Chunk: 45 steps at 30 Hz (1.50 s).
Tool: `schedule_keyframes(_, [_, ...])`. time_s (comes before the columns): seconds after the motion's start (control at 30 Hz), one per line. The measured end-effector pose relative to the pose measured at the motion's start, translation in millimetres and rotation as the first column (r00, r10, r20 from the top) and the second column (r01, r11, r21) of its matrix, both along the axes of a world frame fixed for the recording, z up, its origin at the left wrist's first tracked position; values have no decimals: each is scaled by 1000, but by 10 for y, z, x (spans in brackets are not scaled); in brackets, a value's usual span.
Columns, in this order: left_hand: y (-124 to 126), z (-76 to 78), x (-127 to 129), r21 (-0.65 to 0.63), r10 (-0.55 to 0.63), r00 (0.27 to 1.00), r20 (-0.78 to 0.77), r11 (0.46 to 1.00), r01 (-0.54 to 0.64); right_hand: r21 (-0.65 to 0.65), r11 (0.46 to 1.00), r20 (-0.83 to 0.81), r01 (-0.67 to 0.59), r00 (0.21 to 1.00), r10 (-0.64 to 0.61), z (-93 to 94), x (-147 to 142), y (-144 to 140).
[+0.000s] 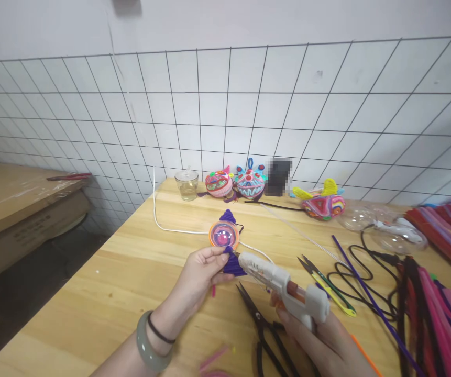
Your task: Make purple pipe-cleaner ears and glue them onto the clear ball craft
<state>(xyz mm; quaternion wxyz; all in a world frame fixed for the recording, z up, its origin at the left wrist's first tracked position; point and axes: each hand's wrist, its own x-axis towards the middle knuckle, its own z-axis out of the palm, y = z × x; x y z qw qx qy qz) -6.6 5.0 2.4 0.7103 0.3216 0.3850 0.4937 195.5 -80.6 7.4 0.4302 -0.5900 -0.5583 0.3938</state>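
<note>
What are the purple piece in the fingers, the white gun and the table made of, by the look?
Purple piece: fuzzy pipe cleaner, probably, coiled, matte. Glue gun in the right hand: smooth white plastic, slightly glossy. Table: pale wood with visible grain and plank seams.

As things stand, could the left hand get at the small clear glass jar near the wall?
Probably not right away: the left hand is pinching a purple pipe-cleaner piece against the white glue gun. The clear glass jar stands well beyond it, though the bare wooden table between them leaves the path open.
</note>
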Motion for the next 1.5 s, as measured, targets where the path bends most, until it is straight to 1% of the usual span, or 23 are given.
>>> schedule_keyframes(0.17, [2, -9, 0, -15, -3, 999, -35, 1000, 2, -25, 999, -6, -40, 999, 39, -33, 62, 17])
schedule_keyframes(0.3, [-1, -15, 1, -8, -19, 999, -32, 1000, 19, -33, 998, 20, -58, 998, 59, -74, 63, 18])
schedule_keyframes(0.4, [2, -24, 0, -3, -14, 999, -41, 1000, 14, -13, 1000, 46, -21, 999, 21, -70, 21, 1])
schedule_keyframes(0.5, [8, -34, -2, 9, -8, 999, -36, 1000, 9, 28, 999, 64, 29, 998, -31, -25, -15, -10])
schedule_keyframes(0.6, [10, -36, -2, 3, 3, 999, -36, 1000, -3, 56, 998, 67, -29, 997, 25, 12, -6, 7])
schedule_keyframes(0.7, [2, -20, 1, -9, 1, 999, -48, 1000, -1, 62, 994, 70, -94, 994, 90, -15, 24, 25])
schedule_keyframes(0.73, [-1, -10, 2, -6, -3, 999, -43, 1000, 3, 63, 994, 77, -86, 994, 81, -37, 30, 24])
schedule_keyframes(0.87, [-11, 27, 11, 7, -7, 1000, -12, 1000, 7, 93, 995, 92, 25, 995, -33, -123, 5, -10])
schedule_keyframes(0.93, [-9, 33, 12, 5, -2, 1000, -9, 1000, 2, 97, 995, 76, 23, 997, -31, -134, -16, -21])
schedule_keyframes(1.07, [1, 20, 4, -2, -1, 1000, -10, 1000, 1, 73, 997, 73, -5, 997, 0, -107, 8, -6])
schedule_keyframes(1.2, [3, 6, -4, -9, 7, 1000, -12, 1000, -7, 23, 998, 90, -66, 994, 64, -77, 78, 11])
schedule_keyframes(1.23, [2, 4, -5, -13, 8, 1000, -17, 1000, -8, 14, 998, 88, -64, 994, 63, -70, 86, 10])
schedule_keyframes(1.3, [0, 5, -7, -22, 11, 999, -31, 1000, -12, -15, 1000, 78, -16, 997, 17, -50, 86, 2])
schedule_keyframes(1.37, [-1, 5, -8, -26, 16, 999, -39, 1000, -17, -68, 998, 26, 11, 1000, -10, -20, 75, -2])
schedule_keyframes(1.4, [0, 3, -8, -29, 19, 999, -39, 999, -20, -97, 995, -17, -2, 1000, 0, 0, 69, 1])
schedule_keyframes(1.5, [6, -17, -10, -29, 26, 999, -29, 999, -27, -129, 984, -135, -125, 985, 107, 73, 70, 31])
